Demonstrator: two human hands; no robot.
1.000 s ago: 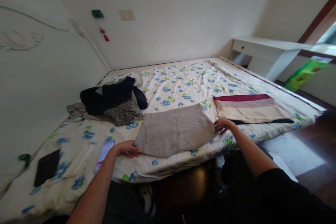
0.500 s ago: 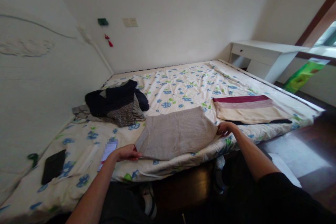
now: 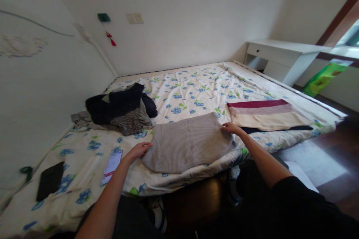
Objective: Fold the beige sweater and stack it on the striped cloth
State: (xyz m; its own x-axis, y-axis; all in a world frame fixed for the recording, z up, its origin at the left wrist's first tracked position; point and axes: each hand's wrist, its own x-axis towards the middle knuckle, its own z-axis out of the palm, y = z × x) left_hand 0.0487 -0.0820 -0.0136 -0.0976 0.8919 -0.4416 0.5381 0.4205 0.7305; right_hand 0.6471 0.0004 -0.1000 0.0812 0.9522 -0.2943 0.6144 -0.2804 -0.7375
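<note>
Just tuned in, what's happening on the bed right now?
A person stands at the bed's near edge with both hands on a folded beige sweater. The left hand rests flat at its left edge, the right hand at its right edge. A folded striped garment lies to the right, a dark clothes pile to the left.

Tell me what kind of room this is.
Most likely a bedroom: a wide bed with a floral cover fills the room, knitwear lies on it, including the grey sweater under both hands, and a white desk stands in the corner.
</note>
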